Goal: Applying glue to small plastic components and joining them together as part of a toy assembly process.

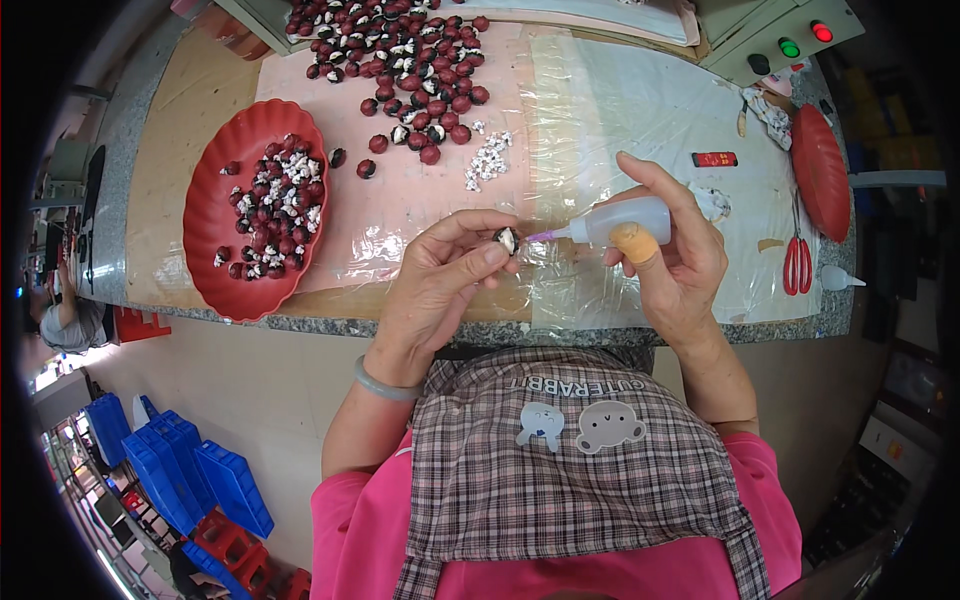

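Observation:
My left hand (440, 265) pinches a small round black-and-white piece (506, 240) between thumb and fingertips. In my right hand (685, 270) is a translucent squeeze bottle (600, 222), lying nearly level. Its thin purple needle tip (540, 237) points left at the piece, very close to it; whether they touch I cannot tell. A tan covering wraps the right thumb. Beyond my hands, a small heap of tiny white speckled pieces (488, 162) lies on the pink sheet. Many dark red and black balls (430, 85), some showing white, spread over the sheet's far part.
A red scalloped tray (203, 190) holding balls and white pieces stands on the left. To the right lie red-handled scissors (797, 265), a small red object (714, 159), another red tray (820, 175) and a white nozzle bottle (840, 278). A control box (790, 45) has lit buttons.

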{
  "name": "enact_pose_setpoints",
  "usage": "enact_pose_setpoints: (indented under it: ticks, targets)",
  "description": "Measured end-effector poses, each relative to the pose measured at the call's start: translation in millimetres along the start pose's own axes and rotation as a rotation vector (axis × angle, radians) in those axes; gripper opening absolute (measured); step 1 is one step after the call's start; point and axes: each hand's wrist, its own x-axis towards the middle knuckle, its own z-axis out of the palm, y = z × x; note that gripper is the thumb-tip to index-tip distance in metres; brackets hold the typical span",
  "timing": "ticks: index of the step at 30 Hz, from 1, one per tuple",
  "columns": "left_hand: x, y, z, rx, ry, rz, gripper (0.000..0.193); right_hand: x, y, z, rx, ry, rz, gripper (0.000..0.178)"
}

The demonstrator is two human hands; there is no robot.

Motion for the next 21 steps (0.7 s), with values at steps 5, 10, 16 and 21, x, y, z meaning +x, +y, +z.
enact_pose_setpoints:
  ticks: [5, 10, 16, 21]
  targets:
    - [0.0, -0.9, -1.2, -0.003, -0.007, -0.008, 0.029, 0.6, -0.6, 0.9, -0.022, -0.004, -0.008, 0.042]
    - [-0.2, -0.2, -0.5, 0.002, -0.015, -0.016, 0.028, 1.3, 0.0, 1.3, -0.069, -0.018, -0.018, 0.041]
    - [0.1, -0.4, -1.9, -0.014, -0.028, -0.028, 0.027, -0.6, 3.1, 5.0, -0.134, -0.005, -0.108, 0.042]
    - [0.0, 0.9, -2.6, -0.056, -0.045, -0.048, 0.026, 3.4, 7.4, 1.7, -0.24, -0.029, -0.298, 0.041]
